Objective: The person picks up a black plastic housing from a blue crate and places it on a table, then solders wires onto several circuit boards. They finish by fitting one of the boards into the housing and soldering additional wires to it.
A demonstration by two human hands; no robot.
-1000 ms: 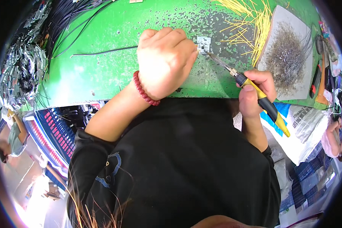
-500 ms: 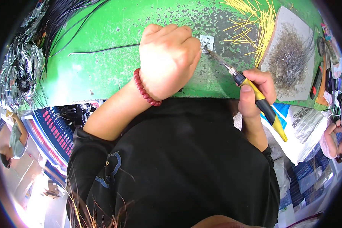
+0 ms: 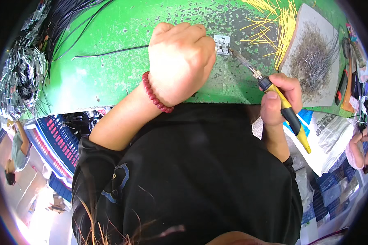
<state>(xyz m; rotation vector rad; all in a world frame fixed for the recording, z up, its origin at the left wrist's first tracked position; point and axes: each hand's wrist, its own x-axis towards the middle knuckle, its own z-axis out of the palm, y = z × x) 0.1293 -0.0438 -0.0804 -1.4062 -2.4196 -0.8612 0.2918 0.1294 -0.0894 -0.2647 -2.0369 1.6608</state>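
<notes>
My left hand (image 3: 182,61), wearing a red bead bracelet (image 3: 153,96), is closed in a fist with its back up. A thin black wire (image 3: 112,52) runs along the table into it from the left; the fingertips and the wire's other end are hidden. Just right of the knuckles lies a small white circuit board (image 3: 222,44) with dark parts on it. My right hand (image 3: 281,98) grips a yellow and black soldering iron (image 3: 289,114) like a pen. The iron's tip points up and left, close by the board's right edge.
Loose yellow wires (image 3: 288,34) lie at the far right, beside a grey board (image 3: 304,92) heaped with dark clippings. Black wires (image 3: 69,20) and bundled silvery strips (image 3: 20,77) are at the left. Tools (image 3: 348,87) lie at the right edge. Other people sit beyond both sides.
The soldering iron has drawn back right and slightly down, its tip moving off the middle of the circuit board to its right edge. My left hand has barely shifted.
</notes>
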